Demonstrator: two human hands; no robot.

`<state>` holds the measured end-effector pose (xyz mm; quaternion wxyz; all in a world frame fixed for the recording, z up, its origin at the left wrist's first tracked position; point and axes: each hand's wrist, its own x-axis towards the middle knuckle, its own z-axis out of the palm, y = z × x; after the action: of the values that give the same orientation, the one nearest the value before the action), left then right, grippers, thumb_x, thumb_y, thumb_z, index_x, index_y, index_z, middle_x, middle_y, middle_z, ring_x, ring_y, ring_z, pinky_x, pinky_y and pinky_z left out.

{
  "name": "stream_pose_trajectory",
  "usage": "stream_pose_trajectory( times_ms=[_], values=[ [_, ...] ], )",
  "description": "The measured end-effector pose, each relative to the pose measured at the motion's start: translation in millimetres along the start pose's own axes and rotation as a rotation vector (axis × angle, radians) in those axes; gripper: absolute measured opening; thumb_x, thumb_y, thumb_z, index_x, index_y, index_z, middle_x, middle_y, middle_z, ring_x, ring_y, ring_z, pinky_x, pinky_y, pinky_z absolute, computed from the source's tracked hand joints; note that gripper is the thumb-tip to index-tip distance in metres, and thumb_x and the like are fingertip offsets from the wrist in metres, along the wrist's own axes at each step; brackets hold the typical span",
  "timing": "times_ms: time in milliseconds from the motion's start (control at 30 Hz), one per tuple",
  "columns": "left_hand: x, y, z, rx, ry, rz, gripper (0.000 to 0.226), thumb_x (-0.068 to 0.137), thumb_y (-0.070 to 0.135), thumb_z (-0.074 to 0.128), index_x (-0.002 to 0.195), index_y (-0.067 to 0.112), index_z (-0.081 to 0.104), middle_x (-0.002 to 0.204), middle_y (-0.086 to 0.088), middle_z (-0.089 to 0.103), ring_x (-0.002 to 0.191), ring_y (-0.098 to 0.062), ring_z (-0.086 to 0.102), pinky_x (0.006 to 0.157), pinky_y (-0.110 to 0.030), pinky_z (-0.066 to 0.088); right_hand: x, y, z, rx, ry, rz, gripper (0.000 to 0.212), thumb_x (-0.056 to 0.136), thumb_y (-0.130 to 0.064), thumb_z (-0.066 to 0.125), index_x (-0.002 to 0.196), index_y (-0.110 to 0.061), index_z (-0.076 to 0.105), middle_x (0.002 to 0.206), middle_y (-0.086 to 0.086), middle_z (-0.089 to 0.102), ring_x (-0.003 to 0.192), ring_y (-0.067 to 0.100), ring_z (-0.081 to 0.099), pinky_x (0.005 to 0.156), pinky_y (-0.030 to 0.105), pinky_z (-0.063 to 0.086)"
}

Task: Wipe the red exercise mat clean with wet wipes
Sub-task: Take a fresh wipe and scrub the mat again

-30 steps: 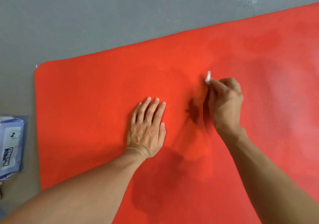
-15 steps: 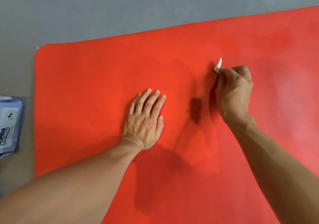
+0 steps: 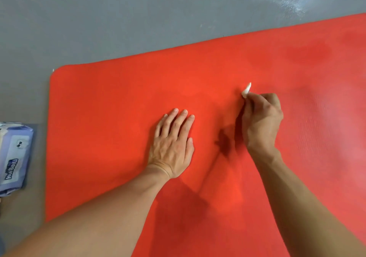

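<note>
The red exercise mat (image 3: pixel 118 108) lies flat on a grey floor and fills most of the view. My left hand (image 3: pixel 173 144) rests flat on the mat near its middle, fingers straight and together. To its right, my right hand (image 3: pixel 261 122) is curled round a bunched white wet wipe (image 3: pixel 246 90); only a small tip of the wipe sticks out past the knuckles. Whether the wipe touches the mat I cannot tell. A shadow falls on the mat between the two hands.
A pale purple pack of wet wipes (image 3: pixel 13 157) lies on the grey floor (image 3: pixel 138 15) just off the mat's left edge. The floor runs along the mat's far side, with a pale smudged patch (image 3: pixel 293 1) at the upper right.
My right hand with the wipe went away from me and rightwards, then came back towards me. The left hand has stayed flat in place. The view shifted a little.
</note>
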<state>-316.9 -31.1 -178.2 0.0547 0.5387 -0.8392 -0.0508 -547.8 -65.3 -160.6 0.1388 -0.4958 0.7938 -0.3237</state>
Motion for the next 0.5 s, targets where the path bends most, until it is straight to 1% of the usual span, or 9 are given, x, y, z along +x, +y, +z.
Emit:
stream_pose_trajectory(
  times_ms=[33, 67, 133, 200, 333, 367, 400, 433, 500],
  values=[
    [0.4, -0.6, 0.1, 0.000, 0.000, -0.001, 0.060, 0.099, 0.033, 0.045, 0.156, 0.014, 0.046, 0.162, -0.008, 0.043, 0.155, -0.030, 0.031, 0.124, -0.053, 0.027, -6.4, -7.4, 5.6, 0.016, 0.008, 0.011, 0.022, 0.097, -0.009, 0.057, 0.105, -0.009, 0.077, 0.090, 0.001, 0.051, 0.089, 0.030, 0.056, 0.080, 0.028, 0.042],
    [0.5, -0.7, 0.0, -0.001, -0.001, 0.001, 0.060, 0.100, 0.033, 0.045, 0.156, 0.013, 0.046, 0.162, -0.008, 0.043, 0.155, -0.030, 0.031, 0.124, -0.053, 0.027, -20.0, -16.8, 13.1, 0.042, -0.037, -0.057, 0.021, 0.097, -0.008, 0.059, 0.108, -0.010, 0.077, 0.089, 0.001, 0.051, 0.088, 0.027, 0.053, 0.079, 0.029, 0.044],
    [-0.2, -0.5, 1.2, -0.007, 0.008, 0.001, 0.059, 0.099, 0.033, 0.044, 0.154, 0.012, 0.048, 0.160, -0.008, 0.045, 0.154, -0.031, 0.033, 0.124, -0.053, 0.027, -55.7, -36.5, 24.1, 0.066, -0.219, -0.293, 0.028, 0.098, -0.006, 0.062, 0.122, -0.014, 0.074, 0.090, 0.001, 0.052, 0.086, 0.022, 0.048, 0.076, 0.029, 0.046],
    [-0.7, 1.6, 1.5, -0.032, 0.018, -0.010, 0.057, 0.098, 0.033, 0.047, 0.151, 0.012, 0.052, 0.157, -0.007, 0.049, 0.151, -0.030, 0.037, 0.122, -0.051, 0.030, -72.3, -39.6, 29.6, 0.014, -0.287, -0.440, 0.033, 0.097, -0.007, 0.060, 0.128, -0.014, 0.070, 0.091, 0.002, 0.053, 0.084, 0.021, 0.047, 0.073, 0.027, 0.048],
    [26.9, -15.8, -11.6, -0.050, 0.053, 0.004, 0.045, 0.095, 0.036, 0.053, 0.134, 0.016, 0.063, 0.138, -0.004, 0.062, 0.125, -0.029, 0.058, 0.100, -0.042, 0.040, -75.4, -42.8, 34.8, -0.005, -0.203, -0.327, 0.033, 0.097, -0.011, 0.055, 0.123, -0.016, 0.074, 0.088, 0.001, 0.054, 0.081, 0.022, 0.046, 0.070, 0.028, 0.047],
    [38.1, -24.2, -13.2, -0.020, 0.046, 0.005, 0.049, 0.097, 0.038, 0.050, 0.138, 0.014, 0.060, 0.141, -0.005, 0.060, 0.126, -0.030, 0.057, 0.102, -0.042, 0.040, -76.9, -46.5, 36.5, -0.004, -0.185, -0.293, 0.032, 0.097, -0.011, 0.055, 0.122, -0.017, 0.075, 0.086, 0.001, 0.053, 0.080, 0.022, 0.045, 0.070, 0.029, 0.046],
    [46.0, -30.4, -13.5, 0.004, 0.032, -0.021, 0.056, 0.099, 0.040, 0.045, 0.146, 0.012, 0.055, 0.149, -0.007, 0.055, 0.135, -0.030, 0.052, 0.111, -0.044, 0.038, -77.8, -50.7, 38.0, 0.004, -0.170, -0.265, 0.033, 0.098, -0.013, 0.052, 0.121, -0.018, 0.075, 0.085, 0.000, 0.052, 0.079, 0.021, 0.044, 0.069, 0.030, 0.045],
    [50.9, -34.4, -12.1, 0.012, 0.020, -0.063, 0.061, 0.101, 0.042, 0.041, 0.154, 0.011, 0.047, 0.157, -0.008, 0.048, 0.147, -0.030, 0.042, 0.121, -0.047, 0.032, -78.2, -54.8, 39.8, 0.008, -0.164, -0.238, 0.034, 0.099, -0.014, 0.050, 0.120, -0.018, 0.076, 0.083, -0.001, 0.051, 0.079, 0.021, 0.042, 0.069, 0.030, 0.045],
    [51.4, -34.8, -3.9, -0.005, -0.001, -0.114, 0.066, 0.104, 0.044, 0.036, 0.161, 0.010, 0.036, 0.166, -0.009, 0.036, 0.158, -0.029, 0.024, 0.128, -0.051, 0.021, -78.6, -58.0, 39.4, 0.015, -0.182, -0.212, 0.034, 0.098, -0.007, 0.053, 0.120, -0.018, 0.076, 0.083, -0.001, 0.050, 0.079, 0.021, 0.042, 0.069, 0.031, 0.044]
  ],
)
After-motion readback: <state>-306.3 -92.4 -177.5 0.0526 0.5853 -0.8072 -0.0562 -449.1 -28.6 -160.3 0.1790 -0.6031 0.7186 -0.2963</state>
